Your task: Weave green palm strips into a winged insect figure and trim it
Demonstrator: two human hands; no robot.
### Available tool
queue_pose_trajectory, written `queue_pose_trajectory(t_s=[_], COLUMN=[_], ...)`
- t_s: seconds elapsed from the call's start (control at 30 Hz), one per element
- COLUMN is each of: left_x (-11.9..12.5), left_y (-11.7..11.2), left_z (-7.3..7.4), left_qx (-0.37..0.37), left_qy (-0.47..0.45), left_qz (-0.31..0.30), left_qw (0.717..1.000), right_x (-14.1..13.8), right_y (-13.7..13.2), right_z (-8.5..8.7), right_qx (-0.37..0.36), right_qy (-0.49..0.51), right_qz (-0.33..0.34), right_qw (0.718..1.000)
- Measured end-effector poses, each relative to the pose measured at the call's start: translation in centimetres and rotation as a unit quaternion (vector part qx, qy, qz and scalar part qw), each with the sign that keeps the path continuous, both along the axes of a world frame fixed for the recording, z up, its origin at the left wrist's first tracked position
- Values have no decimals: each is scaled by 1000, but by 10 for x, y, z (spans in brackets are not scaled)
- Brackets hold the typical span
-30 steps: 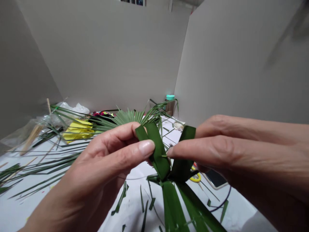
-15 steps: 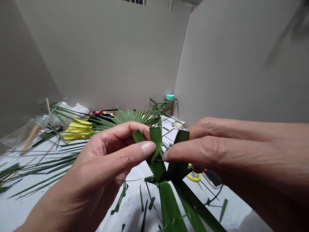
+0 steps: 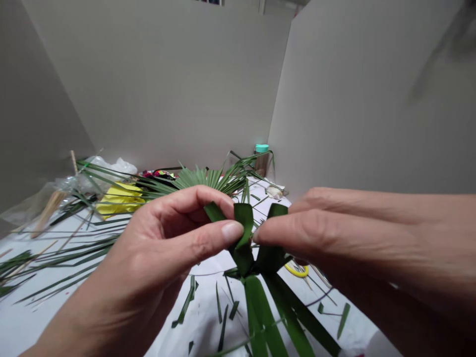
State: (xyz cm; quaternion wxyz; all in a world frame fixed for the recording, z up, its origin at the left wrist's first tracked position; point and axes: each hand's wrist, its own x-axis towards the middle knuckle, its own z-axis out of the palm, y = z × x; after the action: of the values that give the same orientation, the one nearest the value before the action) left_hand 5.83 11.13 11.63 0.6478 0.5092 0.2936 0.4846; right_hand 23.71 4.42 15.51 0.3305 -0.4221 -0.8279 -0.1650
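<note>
"Head view: holds what on the left?"
"Pinches a folded green leaf strip [image 3: 243,257] between thumb and bent fingers of the left hand [image 3: 148,248]."
"And with the right hand [image 3: 327,228]?"
"Grips the neighbouring upright strip [image 3: 271,260], thumb in front, fingers behind, thumb tip just beside the first strip."
"Where, exactly?"
"Mid-view, raised above a white table [image 3: 26,317], with long green blades [image 3: 258,312] running down toward the lower edge."
"And round about?"
"Leaf scraps [image 3: 184,307] below, a yellow ring handle [image 3: 305,271] near the right hand, a fanned palm leaf [image 3: 199,179] behind."
</note>
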Motion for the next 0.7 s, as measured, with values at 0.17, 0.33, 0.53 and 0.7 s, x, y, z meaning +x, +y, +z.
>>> queue_pose_trajectory(t_s=[0.17,0.33,0.53,0.7], left_x=[2,0,-2,-2], left_y=[0,3,0,1], left_z=[1,3,2,0], left_qx=[7,-7,2,13], left_qy=[12,14,6,11], left_qz=[15,6,2,1], left_qw=[1000,1000,1000,1000], right_x=[25,22,-2,-3], right_y=[15,15,2,2], right_z=[-12,-13,-3,-3], right_qx=[-37,-8,44,-10], right_qy=[-44,-63,-23,-32], right_qz=[56,55,-3,-29], right_qw=[997,996,999,999])
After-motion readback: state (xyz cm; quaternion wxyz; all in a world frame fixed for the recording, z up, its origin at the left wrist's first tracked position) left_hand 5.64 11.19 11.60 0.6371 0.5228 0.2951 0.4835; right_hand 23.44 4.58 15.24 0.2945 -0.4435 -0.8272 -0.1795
